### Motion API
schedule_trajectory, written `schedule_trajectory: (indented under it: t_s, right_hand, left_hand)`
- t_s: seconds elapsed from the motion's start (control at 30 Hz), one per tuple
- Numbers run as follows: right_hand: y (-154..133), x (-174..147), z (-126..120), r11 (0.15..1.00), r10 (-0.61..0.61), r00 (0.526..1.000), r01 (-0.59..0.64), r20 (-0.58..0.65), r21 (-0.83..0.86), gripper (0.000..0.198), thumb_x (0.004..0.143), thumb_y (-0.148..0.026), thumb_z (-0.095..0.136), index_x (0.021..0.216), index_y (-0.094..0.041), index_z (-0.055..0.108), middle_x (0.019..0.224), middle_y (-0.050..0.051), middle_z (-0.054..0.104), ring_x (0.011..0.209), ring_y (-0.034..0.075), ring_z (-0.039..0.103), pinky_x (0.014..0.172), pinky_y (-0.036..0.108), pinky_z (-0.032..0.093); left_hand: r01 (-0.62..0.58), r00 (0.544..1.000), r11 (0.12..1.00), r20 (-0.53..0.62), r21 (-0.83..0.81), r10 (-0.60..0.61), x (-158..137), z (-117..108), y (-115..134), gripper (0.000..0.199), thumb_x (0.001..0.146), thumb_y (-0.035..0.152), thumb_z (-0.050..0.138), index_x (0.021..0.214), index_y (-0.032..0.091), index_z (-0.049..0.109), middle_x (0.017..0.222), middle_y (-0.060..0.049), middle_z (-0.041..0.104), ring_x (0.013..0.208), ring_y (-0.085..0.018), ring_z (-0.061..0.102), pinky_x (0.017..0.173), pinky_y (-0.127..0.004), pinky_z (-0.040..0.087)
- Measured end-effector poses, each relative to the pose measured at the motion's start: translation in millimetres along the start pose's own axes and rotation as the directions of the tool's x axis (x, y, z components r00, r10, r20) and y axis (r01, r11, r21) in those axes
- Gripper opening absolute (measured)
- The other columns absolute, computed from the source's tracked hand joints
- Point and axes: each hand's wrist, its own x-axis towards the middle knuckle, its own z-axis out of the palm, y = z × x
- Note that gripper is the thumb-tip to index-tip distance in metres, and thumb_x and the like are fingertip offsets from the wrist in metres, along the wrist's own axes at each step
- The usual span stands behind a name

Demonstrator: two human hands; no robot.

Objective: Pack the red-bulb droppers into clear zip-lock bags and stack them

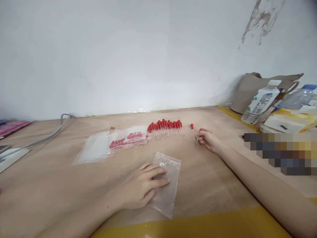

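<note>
My left hand (145, 185) lies with fingers spread on a clear zip-lock bag (170, 185), which rests flat on the table. Farther right, my right hand (208, 140) is closed on a dropper; its red bulb shows above the fingers and its thin tip below them. Whether it holds more than one cannot be seen. A single dropper (192, 126) lies just left of that hand. Several red-bulbed droppers (167, 127) form a row at the middle back, bulbs toward the wall. Left of the row, filled bags (128, 140) with droppers inside overlap.
More flat clear bags (95, 148) lie left of the filled ones. A grey cable (49, 135) crosses the left side. At right stand a beige bag (244, 91), a plastic bottle (262, 100) and a yellow-white packet (287, 120). Yellow tape (198, 223) runs along the near edge.
</note>
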Motion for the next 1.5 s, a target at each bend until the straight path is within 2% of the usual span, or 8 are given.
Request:
schedule_trajectory:
  t_s: [0.07,0.17,0.43,0.67,0.83,1.0,1.3,1.5]
  right_hand:
    - [-0.1,3.4,-2.7,0.999,0.042,0.999,-0.042,0.021,0.010,0.028,0.059,-0.005,0.051,0.078,-0.021,0.037,0.050,-0.007,0.041,0.035,0.003,0.032,0.031,0.012,0.022]
    - [-1.7,8.2,-3.9,0.993,0.116,0.990,-0.117,0.074,0.004,0.025,0.056,-0.003,0.049,0.068,-0.020,0.035,0.047,-0.008,0.036,0.034,0.001,0.027,0.030,0.011,0.016]
    - [-14.2,12.3,2.6,0.971,0.231,0.940,-0.238,0.252,-0.002,0.023,0.056,-0.003,0.050,0.069,-0.018,0.041,0.051,-0.007,0.037,0.036,0.001,0.021,0.030,0.010,0.010]
    - [-6.7,1.0,-1.3,0.985,0.148,0.967,-0.163,0.205,0.058,0.034,0.058,-0.004,0.055,0.085,-0.021,0.044,0.051,-0.010,0.035,0.036,0.002,0.024,0.031,0.011,0.015]
    - [-0.4,-11.3,-0.3,0.994,0.026,0.994,-0.036,0.107,0.099,0.035,0.063,-0.010,0.058,0.092,-0.023,0.044,0.056,-0.007,0.046,0.037,0.003,0.032,0.031,0.011,0.022]
    - [12.7,-45.0,14.0,0.992,-0.046,0.999,0.049,-0.029,0.119,0.036,0.068,-0.017,0.061,0.096,-0.024,0.039,0.062,-0.004,0.054,0.049,0.008,0.051,0.045,0.017,0.045]
    - [30.3,-72.3,29.1,0.984,-0.177,0.982,0.176,0.070,0.015,0.054,0.068,-0.038,0.066,0.107,-0.026,0.032,0.071,-0.004,0.058,0.058,0.011,0.057,0.055,0.027,0.053]
    - [26.1,-81.3,34.2,0.984,-0.162,0.979,0.170,0.120,-0.056,0.058,0.067,-0.043,0.065,0.112,-0.025,0.032,0.070,-0.004,0.057,0.058,0.011,0.055,0.054,0.027,0.052]
  left_hand:
    - [0.016,0.998,1.000,-0.060,-0.019,-0.017,-1.5,-0.8,-8.2,0.048,0.083,0.007,0.037,0.124,0.028,0.050,0.128,-0.004,0.049,0.118,-0.024,0.042,0.099,-0.045,0.034]
    - [0.142,0.971,0.986,-0.182,-0.084,-0.155,-3.0,1.8,-13.1,0.041,0.086,0.010,0.037,0.120,0.026,0.054,0.123,-0.006,0.052,0.114,-0.024,0.046,0.095,-0.043,0.040]
    - [0.176,0.970,0.976,-0.149,-0.129,-0.194,-2.8,15.7,-9.9,0.033,0.088,0.026,0.048,0.121,0.025,0.054,0.129,-0.006,0.049,0.118,-0.024,0.044,0.097,-0.043,0.040]
    - [0.036,0.999,0.985,-0.013,-0.168,-0.038,-5.2,-0.3,-20.3,0.038,0.090,0.016,0.042,0.122,0.032,0.052,0.131,0.000,0.049,0.125,-0.021,0.039,0.105,-0.047,0.029]
    - [0.166,0.972,0.960,-0.127,-0.227,-0.198,-6.1,0.0,-13.5,0.032,0.089,0.017,0.043,0.115,0.028,0.059,0.125,-0.004,0.054,0.116,-0.022,0.047,0.096,-0.043,0.041]
    - [0.269,0.957,0.948,-0.064,-0.171,-0.283,-3.4,9.3,-9.5,0.044,0.084,0.041,0.054,0.125,0.027,0.050,0.131,-0.007,0.049,0.119,-0.027,0.045,0.096,-0.048,0.039]
    - [0.193,0.978,0.965,-0.043,-0.178,-0.204,3.7,15.3,-18.2,0.048,0.085,0.041,0.053,0.129,0.024,0.045,0.134,-0.006,0.046,0.125,-0.024,0.039,0.105,-0.047,0.029]
    - [0.174,0.980,0.961,-0.058,-0.214,-0.190,5.4,14.4,-18.9,0.050,0.084,0.041,0.055,0.130,0.024,0.043,0.132,-0.006,0.048,0.122,-0.024,0.043,0.105,-0.047,0.029]
